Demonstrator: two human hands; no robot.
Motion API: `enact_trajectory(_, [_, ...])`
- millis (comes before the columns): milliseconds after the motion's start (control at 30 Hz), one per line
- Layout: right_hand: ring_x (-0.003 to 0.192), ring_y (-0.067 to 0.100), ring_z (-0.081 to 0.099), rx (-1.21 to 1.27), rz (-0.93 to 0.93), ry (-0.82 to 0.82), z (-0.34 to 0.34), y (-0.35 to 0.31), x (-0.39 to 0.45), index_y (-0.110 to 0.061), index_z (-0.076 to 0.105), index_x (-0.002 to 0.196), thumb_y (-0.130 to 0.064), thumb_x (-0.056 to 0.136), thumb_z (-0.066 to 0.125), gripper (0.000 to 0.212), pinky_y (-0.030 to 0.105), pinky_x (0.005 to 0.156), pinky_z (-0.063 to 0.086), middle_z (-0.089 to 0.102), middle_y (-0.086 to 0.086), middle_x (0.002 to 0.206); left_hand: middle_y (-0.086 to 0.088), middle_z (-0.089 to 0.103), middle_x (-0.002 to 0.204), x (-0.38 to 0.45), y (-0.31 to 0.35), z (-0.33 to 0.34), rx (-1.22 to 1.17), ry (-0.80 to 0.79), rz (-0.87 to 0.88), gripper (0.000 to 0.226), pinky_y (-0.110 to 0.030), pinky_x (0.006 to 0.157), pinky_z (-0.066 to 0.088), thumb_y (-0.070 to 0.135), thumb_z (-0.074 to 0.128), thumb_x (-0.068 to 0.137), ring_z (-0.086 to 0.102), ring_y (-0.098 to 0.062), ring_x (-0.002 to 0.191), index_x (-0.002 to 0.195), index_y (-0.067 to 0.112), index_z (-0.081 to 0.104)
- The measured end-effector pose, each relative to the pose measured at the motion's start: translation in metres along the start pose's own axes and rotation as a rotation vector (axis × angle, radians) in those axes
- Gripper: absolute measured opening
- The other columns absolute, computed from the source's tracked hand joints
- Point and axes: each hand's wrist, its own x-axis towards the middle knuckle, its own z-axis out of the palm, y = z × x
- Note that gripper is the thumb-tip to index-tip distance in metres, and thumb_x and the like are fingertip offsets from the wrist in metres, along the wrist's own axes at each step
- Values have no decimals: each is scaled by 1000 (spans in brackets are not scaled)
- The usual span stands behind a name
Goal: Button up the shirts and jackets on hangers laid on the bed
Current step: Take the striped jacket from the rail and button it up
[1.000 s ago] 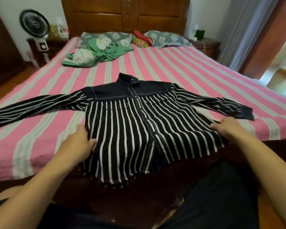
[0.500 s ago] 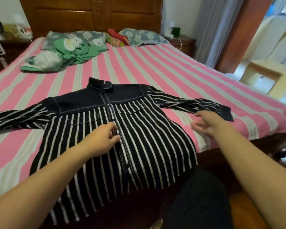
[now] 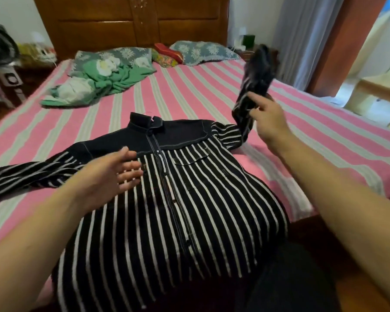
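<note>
A black shirt with white stripes (image 3: 189, 199) lies face up on the pink striped bed (image 3: 189, 93), its hem hanging over the near edge. Its front placket looks closed, and a bit of pink hanger (image 3: 153, 118) shows at the collar. My left hand (image 3: 108, 174) hovers open over the shirt's left chest, fingers straight and spread. My right hand (image 3: 268, 120) is raised over the bed's right side and holds the shirt's right sleeve (image 3: 254, 79), which stands up in the air, blurred. The other sleeve (image 3: 27, 174) lies flat to the left.
A crumpled green and white garment (image 3: 99, 82) lies at the far left of the bed, with pillows (image 3: 203, 52) against the wooden headboard (image 3: 131, 21). A fan (image 3: 0, 48) stands at left. My dark-trousered leg (image 3: 291, 278) is at the bed's near edge.
My right hand has taken the right sleeve off the bed and lifted it up. My left hand has come off the placket and opened above the chest.
</note>
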Motion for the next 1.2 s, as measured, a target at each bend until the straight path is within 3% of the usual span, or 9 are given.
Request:
enact_trajectory(167, [129,20,50,-562,-614,-716,116,-11,-96,-14,77,83,2,66,46,39,31,110,38,62,4,137,-17,59,122,-27,-1,-68,-150,197,-38,51,-57,89,53,56,44,103,64,-36,111,134,16,48])
enact_trajectory(267, [113,22,59,-588,-445,-623,139,26,-118,-16,65,65,-3,70,51,19,28,89,45,68,2,116,-14,57,116,-37,-42,-99,104,303,-129,42,-46,74,59,41,57,102,67,-28,90,134,15,48])
enact_trajectory(367, [104,26,60,-735,-120,-527,149,48,-104,-24,65,85,1,80,53,28,33,85,46,61,3,107,-18,61,121,-38,-72,-112,308,319,-37,45,-30,64,60,15,65,98,67,-22,84,141,12,49])
enact_trajectory(600, [141,33,32,-915,-75,-562,185,65,-76,-28,33,153,-7,86,66,78,38,114,35,16,11,159,10,71,100,-24,-76,-97,739,344,200,44,-30,81,54,39,72,91,69,-8,88,131,37,53])
enact_trajectory(700, [148,35,13,-954,-169,-472,197,75,-65,-32,25,157,-13,87,71,86,45,121,25,3,11,164,18,63,125,-11,-74,-86,933,175,280,57,-22,102,44,20,67,93,59,-1,114,142,44,51])
enact_trajectory(900, [141,39,30,-909,-367,-458,189,107,-41,-28,77,108,-25,87,75,21,59,115,30,47,7,151,18,52,109,15,-67,-95,1279,213,593,51,-36,102,43,6,70,86,47,-12,110,133,26,64])
enact_trajectory(1033, [132,32,46,-799,-383,-352,172,103,-26,-22,75,92,-20,95,59,17,54,113,33,67,1,131,13,72,101,6,-47,-89,825,357,633,20,-9,86,43,13,63,97,63,5,93,109,22,76])
enact_trajectory(1100, [132,30,46,-706,-386,-316,159,95,-22,-24,70,100,-12,92,65,16,50,115,30,63,4,134,1,76,83,-2,-37,-87,557,450,488,24,-23,69,48,23,53,104,66,1,62,96,18,75])
enact_trajectory(1200, [145,28,27,-741,-397,-564,159,84,-39,-28,56,136,-22,83,79,59,46,122,19,40,3,154,-14,72,84,-9,-35,-89,215,507,304,34,-31,57,47,26,45,108,52,-13,37,92,10,71])
